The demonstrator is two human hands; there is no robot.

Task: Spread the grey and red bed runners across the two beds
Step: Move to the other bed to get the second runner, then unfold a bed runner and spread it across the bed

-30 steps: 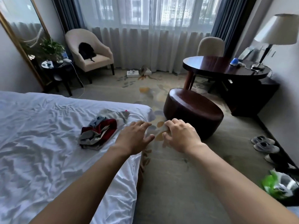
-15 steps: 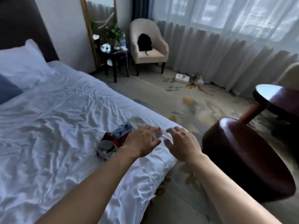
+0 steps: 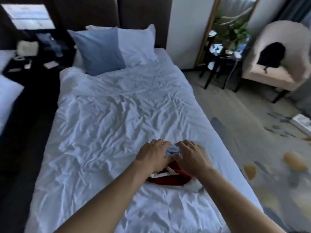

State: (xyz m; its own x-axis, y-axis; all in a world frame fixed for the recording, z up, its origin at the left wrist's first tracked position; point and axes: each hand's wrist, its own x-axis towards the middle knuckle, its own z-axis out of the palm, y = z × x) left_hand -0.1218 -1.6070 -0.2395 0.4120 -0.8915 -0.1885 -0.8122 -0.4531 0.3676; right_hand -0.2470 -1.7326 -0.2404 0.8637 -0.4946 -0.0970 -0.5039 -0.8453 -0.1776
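Bed runners [image 3: 170,178], bundled grey and red, near the foot of the white bed [image 3: 104,125]. Under both hands: left hand [image 3: 154,154] and right hand [image 3: 190,155], fingers curled into the cloth, apparently gathering it. Spreading not yet begun. Next: find an edge, lift, draw crosswise.

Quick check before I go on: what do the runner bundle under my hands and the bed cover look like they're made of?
Runner bundle: soft woven cloth, matte, red with pale trim; it bunches in loose folds. Bed cover: thin white fabric, probably cotton, faint sheen, creased all over. Left hand and right hand rest on the bundle.
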